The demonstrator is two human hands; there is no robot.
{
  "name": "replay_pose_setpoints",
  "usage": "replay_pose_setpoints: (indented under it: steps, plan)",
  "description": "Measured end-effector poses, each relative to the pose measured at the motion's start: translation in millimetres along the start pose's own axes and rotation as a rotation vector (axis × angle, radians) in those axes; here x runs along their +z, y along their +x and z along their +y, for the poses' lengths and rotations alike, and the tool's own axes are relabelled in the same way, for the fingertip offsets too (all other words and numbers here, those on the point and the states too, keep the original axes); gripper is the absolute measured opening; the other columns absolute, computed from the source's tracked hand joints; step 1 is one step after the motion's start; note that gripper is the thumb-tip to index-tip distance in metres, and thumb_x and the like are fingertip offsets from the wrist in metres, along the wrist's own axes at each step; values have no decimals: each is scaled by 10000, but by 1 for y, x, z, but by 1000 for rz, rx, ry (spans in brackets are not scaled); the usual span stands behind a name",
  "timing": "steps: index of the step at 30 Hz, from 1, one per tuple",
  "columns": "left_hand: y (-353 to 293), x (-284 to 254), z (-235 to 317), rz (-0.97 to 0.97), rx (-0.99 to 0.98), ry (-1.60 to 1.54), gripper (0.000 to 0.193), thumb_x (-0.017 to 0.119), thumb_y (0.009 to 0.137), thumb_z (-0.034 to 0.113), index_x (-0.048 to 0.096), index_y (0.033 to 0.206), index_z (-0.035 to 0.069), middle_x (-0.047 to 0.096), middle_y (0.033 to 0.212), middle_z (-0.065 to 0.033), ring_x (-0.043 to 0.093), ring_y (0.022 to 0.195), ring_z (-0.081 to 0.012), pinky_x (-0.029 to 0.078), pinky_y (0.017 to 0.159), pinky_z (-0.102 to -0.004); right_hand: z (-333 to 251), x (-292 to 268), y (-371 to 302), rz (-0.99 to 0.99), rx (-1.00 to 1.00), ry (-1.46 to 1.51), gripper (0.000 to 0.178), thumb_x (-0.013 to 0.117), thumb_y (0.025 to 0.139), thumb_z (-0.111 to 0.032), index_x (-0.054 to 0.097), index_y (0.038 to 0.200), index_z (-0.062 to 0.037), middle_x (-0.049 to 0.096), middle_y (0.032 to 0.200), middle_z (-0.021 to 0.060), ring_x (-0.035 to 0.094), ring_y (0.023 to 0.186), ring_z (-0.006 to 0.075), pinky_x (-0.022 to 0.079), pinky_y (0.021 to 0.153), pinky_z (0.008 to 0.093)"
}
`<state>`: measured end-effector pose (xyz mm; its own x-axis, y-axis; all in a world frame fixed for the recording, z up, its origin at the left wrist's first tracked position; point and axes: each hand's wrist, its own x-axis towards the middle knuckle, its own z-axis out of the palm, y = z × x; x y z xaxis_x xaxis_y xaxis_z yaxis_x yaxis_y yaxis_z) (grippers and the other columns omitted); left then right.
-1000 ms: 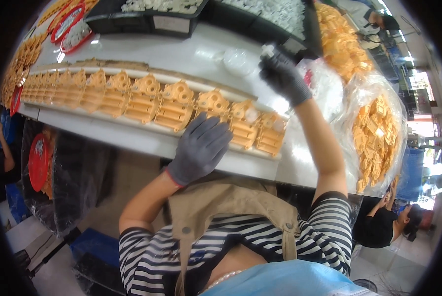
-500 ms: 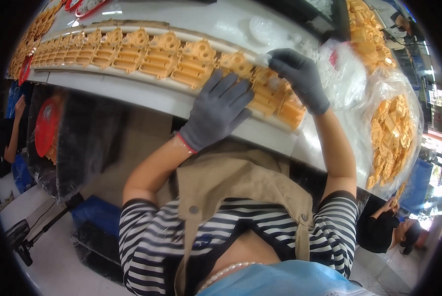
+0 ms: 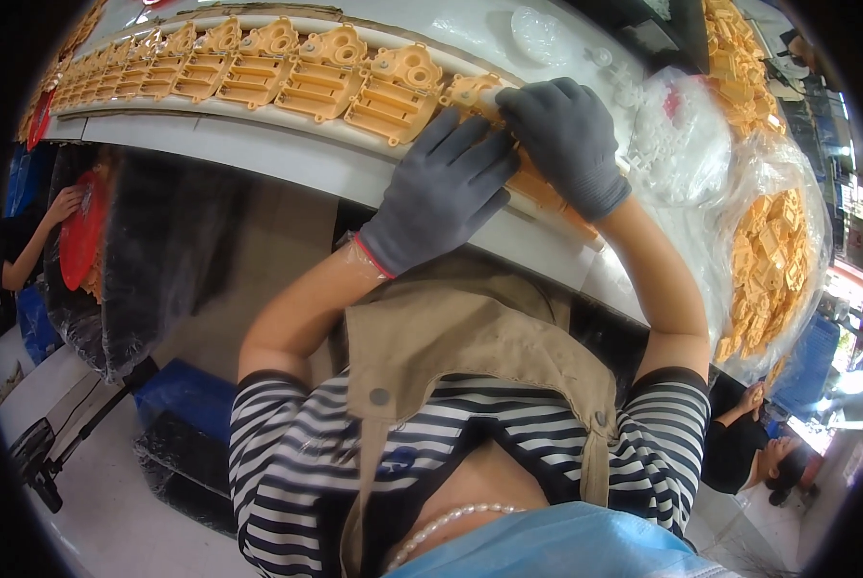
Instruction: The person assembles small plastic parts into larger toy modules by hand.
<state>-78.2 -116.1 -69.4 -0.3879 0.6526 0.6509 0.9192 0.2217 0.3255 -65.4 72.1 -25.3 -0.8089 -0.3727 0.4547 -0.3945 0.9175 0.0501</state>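
Note:
A long row of orange plastic housings (image 3: pixel 393 101) with round openings lies along a pale rail on the table. My left hand (image 3: pixel 441 193), in a grey glove, rests with its fingers stretched out across the near side of the housing (image 3: pixel 472 91) in front of me. Over that same housing, my right hand (image 3: pixel 568 140), also gloved in grey, has its fingers bent down in a pinch. A small translucent white part (image 3: pixel 494 97) shows at its fingertips, mostly covered by them. More orange housings are partly hidden below the right hand.
Small white plastic parts (image 3: pixel 677 135) lie heaped on clear film at the right. Beyond them are an orange heap (image 3: pixel 735 87) and a clear bag of orange pieces (image 3: pixel 769 250). At the left, another person's hand (image 3: pixel 65 204) touches a red tray (image 3: pixel 82 231).
My right hand has come down and in toward the housing with the small white part. The left hand has shifted slightly right. The row appears higher and further left in view.

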Motion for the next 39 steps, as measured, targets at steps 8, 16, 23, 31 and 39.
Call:
replay_pose_setpoints:
  steps: [8,16,23,31,39]
  plan:
    - [1,1,-3,-12,-4,-22,329,657,791,204,608,1082,57,570,1152,-144,525,1101,-309,363,1019,-480,0,-21,6,-274,-94,-120,305,618,743,-119,631,1047,-129,624,903,28,596,857,222,478,730,351]
    - [2,0,-1,-14,-52,-41,363,693,734,138,635,1084,58,580,1182,-88,537,1115,-288,404,984,-463,0,-18,7,-178,-110,-158,227,621,701,-160,642,927,-153,599,812,-15,587,801,185,478,673,335]
    - [2,0,-1,-8,-48,-38,353,692,730,135,634,1071,65,581,1171,-76,538,1102,-281,413,968,-450,8,-12,10,-71,-44,61,171,646,737,-164,646,907,-150,627,898,0,592,876,210,487,713,359]
    - [3,0,-4,-6,-9,-34,327,653,785,207,603,1068,51,578,1107,-135,532,1077,-288,367,1013,-465,8,-8,19,-151,29,185,96,631,778,-171,614,858,-118,635,909,38,598,844,268,495,725,394]
    - [4,-2,-2,4,-22,-60,320,646,780,196,604,1056,40,575,1094,-131,528,1073,-295,378,992,-460,10,-8,22,-236,50,193,88,619,788,-153,617,866,-113,634,896,44,600,820,271,497,714,395]
